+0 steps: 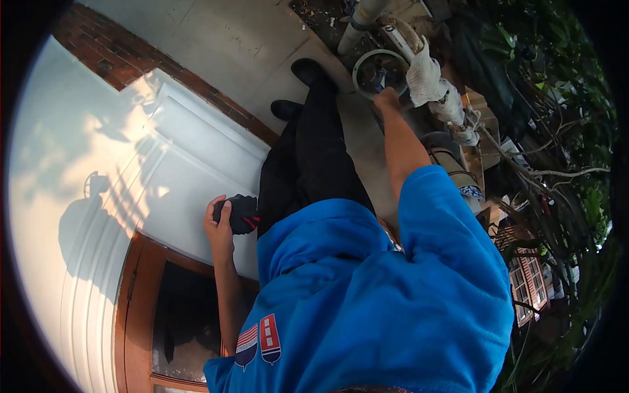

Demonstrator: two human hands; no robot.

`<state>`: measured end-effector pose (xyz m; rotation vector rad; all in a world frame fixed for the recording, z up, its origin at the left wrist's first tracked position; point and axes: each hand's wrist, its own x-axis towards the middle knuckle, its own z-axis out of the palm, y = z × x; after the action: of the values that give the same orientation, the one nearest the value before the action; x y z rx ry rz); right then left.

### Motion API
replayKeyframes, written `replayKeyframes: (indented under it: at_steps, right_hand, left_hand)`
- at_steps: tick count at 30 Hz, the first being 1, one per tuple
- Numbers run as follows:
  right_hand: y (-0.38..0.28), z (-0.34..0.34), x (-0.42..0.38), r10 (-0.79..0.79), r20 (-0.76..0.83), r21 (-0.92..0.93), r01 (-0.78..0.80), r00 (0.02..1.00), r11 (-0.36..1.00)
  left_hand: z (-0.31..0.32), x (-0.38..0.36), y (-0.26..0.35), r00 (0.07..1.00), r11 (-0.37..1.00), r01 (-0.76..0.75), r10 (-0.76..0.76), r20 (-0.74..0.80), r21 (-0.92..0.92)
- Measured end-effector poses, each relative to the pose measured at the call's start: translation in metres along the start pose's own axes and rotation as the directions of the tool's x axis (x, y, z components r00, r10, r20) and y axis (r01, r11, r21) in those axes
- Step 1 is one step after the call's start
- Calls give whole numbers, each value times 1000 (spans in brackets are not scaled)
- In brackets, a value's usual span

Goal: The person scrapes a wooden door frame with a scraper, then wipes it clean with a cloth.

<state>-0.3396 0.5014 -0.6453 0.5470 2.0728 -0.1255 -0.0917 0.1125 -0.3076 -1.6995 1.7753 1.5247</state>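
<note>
At the left of my body, my left hand (221, 218) is closed around a dark bundle (244, 214) with red marks, which looks like folded fabric. My right arm stretches forward, and my right hand (387, 99) is at the near rim of a round bucket (358, 77). The fingers of that hand look closed, but what they hold is too small and dark to tell. Inside the bucket lies dark content with a pale bluish piece (381, 80) close to my fingertips.
A white wall (190, 144) and a brown-framed door (131, 295) stand on the left. On the right are a pole wrapped in pale cloth (426, 78), branches and leaves (570, 124). My dark shoes (313, 71) rest on the grey floor (242, 39).
</note>
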Motion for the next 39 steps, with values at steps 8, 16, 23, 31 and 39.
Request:
replayKeyframes:
  at_steps: [8,16,23,31,39]
  right_hand:
    - [15,-19,-52,36,-45,108,-31,998,994]
    - [92,6,-93,-163,-359,283,274,919,919]
    - [-13,-85,-165,-375,-11,723,267,927,637]
    - [-175,-137,-237,-707,287,745,313,647,589]
    - [-238,-138,-395,-890,440,824,342,117,452]
  left_hand:
    - [-10,6,15,999,999,-33,32,-38,-32]
    - [-10,-11,19,981,970,-154,127,-148,-186]
    - [-27,-28,-12,954,952,-180,107,-280,-247]
    - [-29,-54,-20,881,804,-352,111,-460,-480]
    - [-69,-70,1,781,805,-506,277,-559,-308]
